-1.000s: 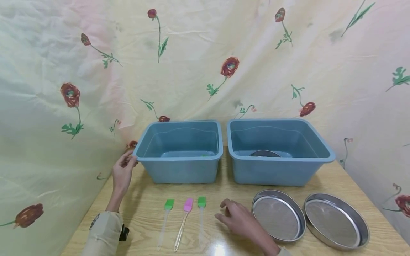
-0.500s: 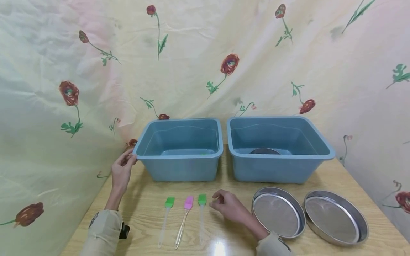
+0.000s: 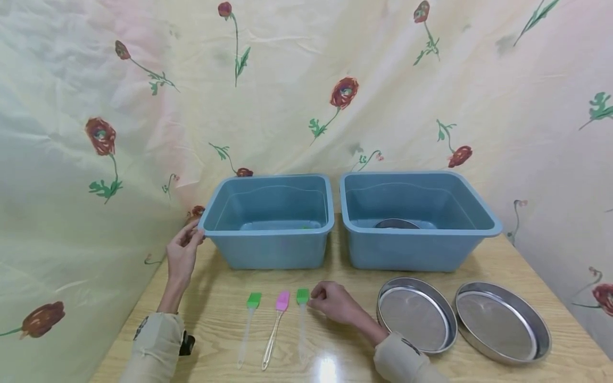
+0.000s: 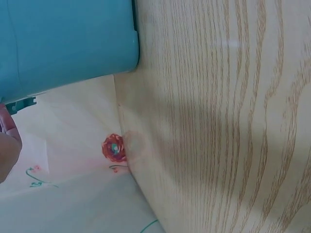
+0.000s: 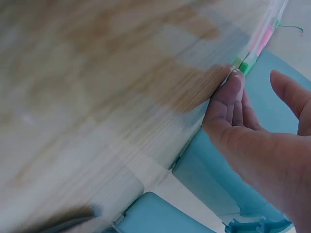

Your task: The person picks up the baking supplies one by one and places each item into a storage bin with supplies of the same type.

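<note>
At its front left corner, the left blue plastic tub (image 3: 268,250) has its rim gripped between the thumb and fingers of my left hand (image 3: 182,258). Only part of that hand (image 4: 7,148) shows in the left wrist view. My right hand (image 3: 335,304) is just right of the head of a green silicone basting brush (image 3: 303,296). In the right wrist view the thumb of this hand (image 5: 260,141) stands apart from the bent fingers, with nothing held between them. A pink basting brush (image 3: 282,301) and another green one (image 3: 254,300) lie further left, handles towards me.
A second blue tub (image 3: 407,251) stands to the right, with a round metal pan (image 3: 397,223) partly visible inside. Two round metal pans, one nearer the middle (image 3: 416,322) and one further right (image 3: 500,324), lie in front. Something green (image 3: 306,228) shows inside the left tub.
My right hand has moved left and away from me, up to the right-hand green brush. The left hand stays at the tub's corner. The head view has tilted slightly down.
</note>
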A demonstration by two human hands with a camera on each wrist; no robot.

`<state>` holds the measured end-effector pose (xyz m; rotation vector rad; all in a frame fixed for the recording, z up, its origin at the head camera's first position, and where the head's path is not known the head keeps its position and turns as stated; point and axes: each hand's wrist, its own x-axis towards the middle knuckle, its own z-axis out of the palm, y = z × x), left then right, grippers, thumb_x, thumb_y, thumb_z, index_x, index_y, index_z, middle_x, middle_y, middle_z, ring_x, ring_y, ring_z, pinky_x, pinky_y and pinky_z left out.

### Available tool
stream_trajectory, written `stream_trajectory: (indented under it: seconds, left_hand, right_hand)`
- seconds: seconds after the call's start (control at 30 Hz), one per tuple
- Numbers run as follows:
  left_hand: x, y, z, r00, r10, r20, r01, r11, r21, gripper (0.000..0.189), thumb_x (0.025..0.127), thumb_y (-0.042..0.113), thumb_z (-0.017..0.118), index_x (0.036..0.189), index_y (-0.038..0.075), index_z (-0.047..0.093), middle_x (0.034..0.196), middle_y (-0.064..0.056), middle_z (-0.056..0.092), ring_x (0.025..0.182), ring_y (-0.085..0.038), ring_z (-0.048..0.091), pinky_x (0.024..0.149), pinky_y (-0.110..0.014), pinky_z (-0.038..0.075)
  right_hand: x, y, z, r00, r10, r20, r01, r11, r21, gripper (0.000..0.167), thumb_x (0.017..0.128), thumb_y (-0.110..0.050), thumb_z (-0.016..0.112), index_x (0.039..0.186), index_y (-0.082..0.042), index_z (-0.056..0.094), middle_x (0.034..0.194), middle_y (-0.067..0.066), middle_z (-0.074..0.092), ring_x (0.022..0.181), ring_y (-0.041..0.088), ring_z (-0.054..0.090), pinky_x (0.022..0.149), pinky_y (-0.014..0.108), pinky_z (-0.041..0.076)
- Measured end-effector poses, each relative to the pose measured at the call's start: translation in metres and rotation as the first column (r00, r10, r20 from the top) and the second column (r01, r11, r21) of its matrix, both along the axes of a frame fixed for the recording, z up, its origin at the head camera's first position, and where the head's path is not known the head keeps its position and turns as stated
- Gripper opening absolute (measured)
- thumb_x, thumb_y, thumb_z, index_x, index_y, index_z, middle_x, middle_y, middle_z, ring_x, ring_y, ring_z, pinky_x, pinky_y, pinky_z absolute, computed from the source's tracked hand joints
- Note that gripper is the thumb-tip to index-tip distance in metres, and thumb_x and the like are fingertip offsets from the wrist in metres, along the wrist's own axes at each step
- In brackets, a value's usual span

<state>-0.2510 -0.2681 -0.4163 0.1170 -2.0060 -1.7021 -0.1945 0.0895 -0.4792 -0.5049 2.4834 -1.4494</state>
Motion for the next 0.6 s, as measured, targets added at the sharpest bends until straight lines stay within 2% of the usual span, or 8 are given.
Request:
stream_trajectory:
  seconds: [0.17, 0.4, 0.6]
  left_hand:
    - [0.001, 0.001, 0.001, 1.000, 0.008, -0.003, -0.008, 1.000, 0.003, 0.038, 0.103, 0.015, 0.065, 0.137, -0.001, 0.065, 0.102, 0.000, 0.070, 0.086, -0.004, 0.063, 0.083, -0.015, 0.052]
    - [0.000, -0.001, 0.000, 1.000, 0.006, 0.003, -0.006, 1.000, 0.000, 0.039, 0.103, 0.015, 0.066, 0.138, 0.000, 0.064, 0.098, 0.007, 0.069, 0.085, -0.004, 0.064, 0.083, -0.015, 0.053]
    - [0.001, 0.002, 0.000, 1.000, 0.006, -0.012, -0.005, 1.000, 0.006, 0.039, 0.103, 0.017, 0.065, 0.137, -0.002, 0.064, 0.102, -0.003, 0.069, 0.086, -0.004, 0.063, 0.084, -0.016, 0.053]
  right_hand:
    - [-0.001, -0.005, -0.001, 1.000, -0.009, 0.000, 0.009, 1.000, 0.017, 0.019, 0.092, -0.006, 0.075, 0.102, 0.008, 0.068, 0.080, 0.004, 0.060, 0.066, 0.013, 0.053, 0.059, 0.025, 0.048]
    - [0.000, -0.013, -0.002, 0.999, -0.027, -0.033, 0.029, 0.998, 0.060, 0.024, 0.091, -0.006, 0.076, 0.105, 0.009, 0.066, 0.079, 0.003, 0.057, 0.068, 0.014, 0.052, 0.058, 0.025, 0.046]
    - [0.000, -0.017, -0.004, 0.996, -0.073, -0.051, 0.078, 0.991, 0.112, 0.027, 0.090, -0.014, 0.078, 0.105, 0.006, 0.066, 0.079, 0.002, 0.056, 0.069, 0.015, 0.051, 0.059, 0.027, 0.044]
